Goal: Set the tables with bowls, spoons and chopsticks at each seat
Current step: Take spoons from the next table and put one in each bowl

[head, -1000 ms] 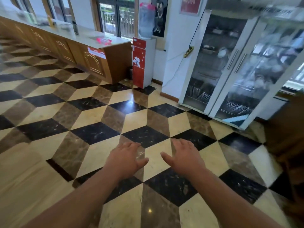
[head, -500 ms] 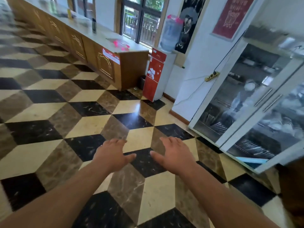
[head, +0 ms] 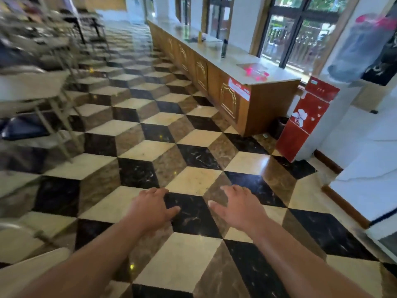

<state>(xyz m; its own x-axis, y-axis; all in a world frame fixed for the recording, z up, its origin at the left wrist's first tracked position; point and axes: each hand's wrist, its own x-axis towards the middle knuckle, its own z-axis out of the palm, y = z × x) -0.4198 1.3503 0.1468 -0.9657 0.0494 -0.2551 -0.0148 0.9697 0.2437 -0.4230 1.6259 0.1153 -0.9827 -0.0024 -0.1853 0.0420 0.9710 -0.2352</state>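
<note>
The cube-patterned tile floor (head: 193, 181) fills the view. A long wooden counter (head: 236, 67) runs along the windows, blurred tables (head: 32, 84) stand at the left, and a red water dispenser (head: 305, 119) sits just beside the counter's end. The left hand (head: 150, 209) and right hand (head: 240, 209) hang over the floor, fingers loosely spread, holding nothing. No bowls, spoons or chopsticks show. The step seems to be walking empty-handed; better to collect tableware before reaching the tables. Compared with half a second ago, the view has swung left: the glass-fronted cabinet is gone and the tables have appeared.
</note>
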